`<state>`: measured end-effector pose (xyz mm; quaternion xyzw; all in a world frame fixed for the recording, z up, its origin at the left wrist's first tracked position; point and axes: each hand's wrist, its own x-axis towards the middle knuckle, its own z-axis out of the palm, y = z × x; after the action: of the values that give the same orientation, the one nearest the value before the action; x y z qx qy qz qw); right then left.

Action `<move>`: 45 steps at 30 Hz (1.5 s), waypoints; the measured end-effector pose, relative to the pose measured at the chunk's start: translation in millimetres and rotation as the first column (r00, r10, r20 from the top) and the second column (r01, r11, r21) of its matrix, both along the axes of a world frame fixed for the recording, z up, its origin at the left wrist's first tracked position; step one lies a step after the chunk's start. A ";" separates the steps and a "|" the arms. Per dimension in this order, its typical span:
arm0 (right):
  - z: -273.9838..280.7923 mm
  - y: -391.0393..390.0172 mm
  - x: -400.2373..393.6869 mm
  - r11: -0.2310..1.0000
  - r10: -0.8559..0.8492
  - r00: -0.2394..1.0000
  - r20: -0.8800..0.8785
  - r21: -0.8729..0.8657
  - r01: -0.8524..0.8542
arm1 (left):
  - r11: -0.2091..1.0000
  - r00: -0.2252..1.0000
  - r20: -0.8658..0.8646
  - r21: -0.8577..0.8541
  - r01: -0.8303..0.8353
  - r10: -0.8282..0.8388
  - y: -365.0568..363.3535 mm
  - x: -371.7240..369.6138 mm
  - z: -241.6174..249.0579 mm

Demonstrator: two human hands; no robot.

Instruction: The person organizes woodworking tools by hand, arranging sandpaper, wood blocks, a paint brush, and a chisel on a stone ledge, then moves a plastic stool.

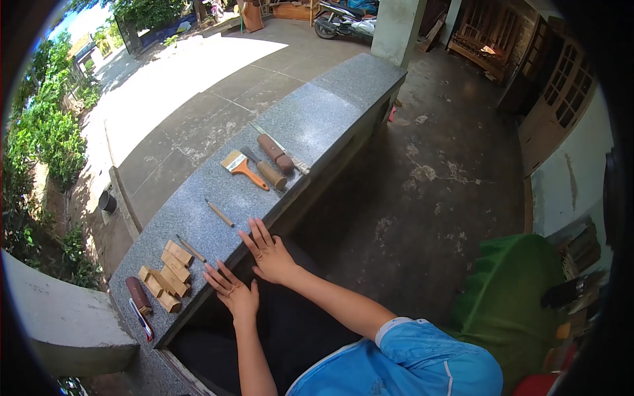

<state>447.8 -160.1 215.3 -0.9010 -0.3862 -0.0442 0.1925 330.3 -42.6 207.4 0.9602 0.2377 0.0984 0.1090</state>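
My left hand [234,294] is open, its fingers spread at the near edge of the granite ledge [343,82]. Beside it, my right hand [269,256] also lies open at that edge, holding nothing. Just beyond the left fingertips is a slim pencil-like tool [191,248], next to several light wooden blocks [173,267]. Another thin wooden-handled tool [220,214] rests ahead of the right fingertips. Farther along lie a flat paintbrush [247,173] with an orange handle, a wooden-handled tool [271,175] and a brown rounded block [275,153].
At the ledge's near-left end are another brown block [138,295] and a utility knife [140,320]. A long thin strip [297,160] lies by the far brown block. A pillar [396,30] stands at the far end; green cloth [505,290] is to the right.
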 end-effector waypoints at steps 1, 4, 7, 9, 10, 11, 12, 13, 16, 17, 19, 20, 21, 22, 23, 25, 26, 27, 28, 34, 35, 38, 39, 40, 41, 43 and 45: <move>1.7 -1.6 -0.1 1.000 0.003 1.000 0.000 -0.001 -0.003 | 1.000 1.000 0.000 -0.003 -0.001 0.001 -0.3 -0.7 0.7; 1.2 -2.3 1.0 1.000 0.013 1.000 0.012 0.000 -0.013 | 1.000 1.000 0.010 -0.007 -0.002 0.002 0.4 -0.7 -1.2; -6.2 -0.9 2.6 1.000 0.016 0.999 0.035 0.007 -0.016 | 1.000 0.999 0.037 0.014 0.003 -0.004 0.1 -0.3 -3.8; -7.6 0.6 2.7 1.000 0.015 0.999 0.037 0.004 -0.015 | 0.999 0.999 0.051 0.048 0.005 -0.007 0.7 0.0 -6.9; -8.1 1.1 2.6 1.000 0.019 0.999 0.035 0.012 -0.019 | 0.999 0.999 0.044 0.053 0.004 -0.006 1.1 0.1 -7.3; -8.4 1.1 2.9 1.000 0.023 0.999 0.031 0.018 -0.024 | 0.998 0.999 0.037 0.057 0.003 -0.005 1.3 0.3 -7.8; -9.6 2.0 3.6 0.999 0.028 0.999 0.028 0.024 -0.029 | 0.998 1.000 0.030 0.061 0.002 -0.004 1.8 1.1 -8.6; -12.0 3.6 4.1 1.000 0.027 0.999 0.024 0.015 -0.028 | 0.999 1.000 0.021 0.052 0.002 -0.003 2.3 2.1 -10.2; -22.6 9.0 6.6 0.999 0.028 1.000 0.010 -0.017 -0.028 | 0.999 1.000 -0.018 0.037 -0.014 0.014 5.8 4.9 -19.0; -28.5 10.6 8.4 0.999 0.030 1.000 0.005 -0.029 -0.030 | 0.999 0.999 -0.041 0.041 -0.028 0.030 7.6 6.7 -26.7; -34.6 14.1 11.5 0.998 0.029 1.000 -0.001 -0.058 -0.029 | 0.997 0.998 -0.020 0.061 -0.051 0.052 9.3 12.8 -37.8; -35.5 15.5 11.8 0.997 0.026 1.000 -0.003 -0.076 -0.026 | 0.995 0.998 0.020 0.077 -0.059 0.058 7.2 15.5 -42.2; -35.8 16.2 11.4 0.996 0.021 1.000 -0.005 -0.092 -0.022 | 0.993 0.996 0.061 0.095 -0.067 0.061 5.7 16.2 -45.5; -36.8 15.7 11.5 0.996 0.020 1.000 0.006 -0.086 -0.019 | 0.994 0.997 0.053 0.082 -0.066 0.061 4.5 16.3 -44.2; -38.7 14.7 11.9 0.997 0.018 1.000 0.018 -0.079 -0.017 | 0.995 0.997 0.046 0.072 -0.066 0.062 3.8 15.8 -42.3; -38.3 14.6 9.8 0.997 0.012 0.999 0.030 -0.070 -0.010 | 0.997 0.998 0.039 0.064 -0.049 0.047 4.1 11.4 -37.0; -36.7 15.1 8.6 0.997 0.007 1.000 0.031 -0.071 -0.005 | 0.997 0.999 0.039 0.067 -0.034 0.031 5.0 9.1 -33.9; -34.7 15.3 8.0 0.997 0.000 1.000 0.031 -0.071 0.002 | 0.997 0.999 0.039 0.069 -0.017 0.014 5.4 7.0 -30.9; -29.6 14.6 7.1 0.997 0.011 1.000 0.027 -0.081 -0.009 | 0.998 1.000 0.007 0.049 -0.025 0.025 4.5 5.2 -23.6; -17.9 10.2 4.6 0.998 0.026 0.999 0.023 -0.051 -0.024 | 1.000 1.000 -0.014 -0.015 -0.007 0.007 1.6 2.0 -7.0; -16.7 9.0 4.6 0.998 0.030 0.999 0.022 -0.053 -0.028 | 1.000 1.000 -0.012 -0.021 -0.009 0.009 0.8 1.8 -5.9; -16.6 7.5 4.6 0.998 0.037 0.999 0.033 -0.047 -0.035 | 1.000 1.000 0.002 -0.025 -0.007 0.007 0.1 1.9 -4.1; -16.5 7.7 4.6 0.998 0.036 0.999 0.033 -0.045 -0.034 | 1.000 1.000 0.012 -0.016 -0.002 0.002 0.0 1.4 -3.9; -16.7 8.1 4.5 0.999 0.035 0.999 0.031 -0.043 -0.033 | 1.000 1.000 0.021 -0.007 0.003 -0.003 0.3 0.9 -3.5; -17.3 8.2 4.3 0.999 0.032 0.999 0.029 -0.042 -0.031 | 1.000 1.000 0.021 -0.008 0.001 0.000 0.8 0.5 -3.1; -19.8 9.1 4.8 0.999 0.032 0.999 0.039 -0.036 -0.031 | 1.000 1.000 0.018 -0.012 0.004 -0.004 1.2 0.2 -2.3; -21.4 9.9 5.1 0.999 0.025 0.999 0.044 -0.037 -0.023 | 1.000 1.000 -0.022 -0.028 0.002 -0.003 1.8 -0.8 -0.3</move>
<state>452.8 -150.2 193.9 -0.8984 -0.4021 -0.0549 0.1677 329.5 -40.8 207.0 0.9598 0.2392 0.0845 0.1201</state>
